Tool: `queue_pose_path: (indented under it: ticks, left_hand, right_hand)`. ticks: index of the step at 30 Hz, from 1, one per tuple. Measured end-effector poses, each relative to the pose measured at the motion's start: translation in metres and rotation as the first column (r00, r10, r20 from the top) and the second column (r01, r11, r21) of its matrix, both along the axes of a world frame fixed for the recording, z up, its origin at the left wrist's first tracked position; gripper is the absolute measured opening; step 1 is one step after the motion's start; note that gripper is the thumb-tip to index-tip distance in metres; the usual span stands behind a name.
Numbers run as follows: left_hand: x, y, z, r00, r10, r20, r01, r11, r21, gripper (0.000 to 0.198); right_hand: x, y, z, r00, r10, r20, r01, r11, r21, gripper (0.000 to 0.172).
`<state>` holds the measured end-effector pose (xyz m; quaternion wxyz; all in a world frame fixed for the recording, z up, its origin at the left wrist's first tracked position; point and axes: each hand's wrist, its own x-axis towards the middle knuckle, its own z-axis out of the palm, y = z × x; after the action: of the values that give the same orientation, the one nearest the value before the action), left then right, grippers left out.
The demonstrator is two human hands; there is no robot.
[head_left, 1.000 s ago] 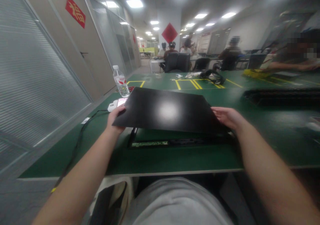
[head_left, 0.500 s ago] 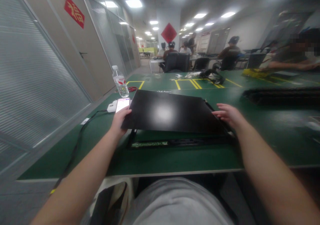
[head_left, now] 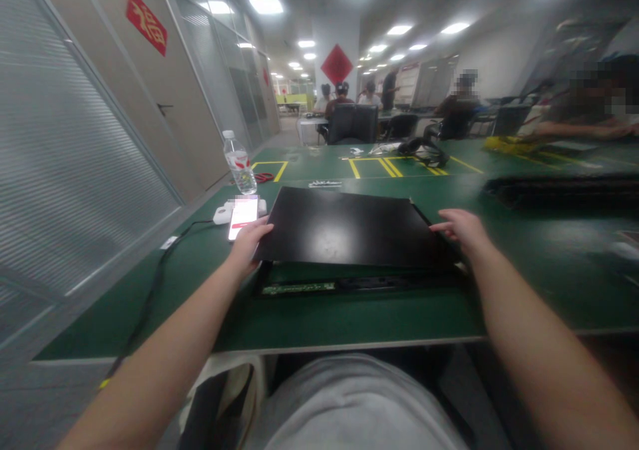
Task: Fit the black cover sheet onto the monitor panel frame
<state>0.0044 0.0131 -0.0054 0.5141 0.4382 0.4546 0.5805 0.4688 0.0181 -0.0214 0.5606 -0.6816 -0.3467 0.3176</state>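
Observation:
A flat black display panel (head_left: 339, 227) is tilted over a dark frame (head_left: 379, 282), its left side raised higher than its right. My left hand (head_left: 252, 240) is closed on the panel's left edge, with the thumb on top. At the right edge, my right hand (head_left: 464, 232) has its fingers stretched out and apart, the fingertips touching or very close to the panel's side. Along the near side of the frame, a green circuit board strip (head_left: 298, 288) shows below the panel. The panel hides most of the frame.
On the green table (head_left: 349, 320), a lit phone (head_left: 243, 217) lies near a white power strip (head_left: 222, 214). A water bottle (head_left: 240, 164) stands behind them, beside red-handled scissors (head_left: 264, 178). A long dark object (head_left: 564, 192) lies at right. Several people sit farther off.
The panel's left side has shifted right and come slightly lower, and my left hand moved with it. My right hand has moved slightly right, its fingers closer together. More of the phone shows.

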Motion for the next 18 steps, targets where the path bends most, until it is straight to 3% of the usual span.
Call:
queue_pose_path:
  ticks: [10,18]
  left_hand:
    - [-0.008,0.010,-0.016,1.000,0.006,-0.030,-0.008,0.998,-0.067,0.050]
    - [-0.002,0.002,-0.007,0.998,-0.001,-0.060,-0.005,0.996,-0.094,0.039]
  right_hand:
    - [-0.010,-0.005,0.004,0.994,-0.044,0.100,0.044,0.999,0.000,0.006]
    - [-0.002,-0.001,-0.005,0.947,-0.004,0.322,0.025,0.998,-0.060,0.008]
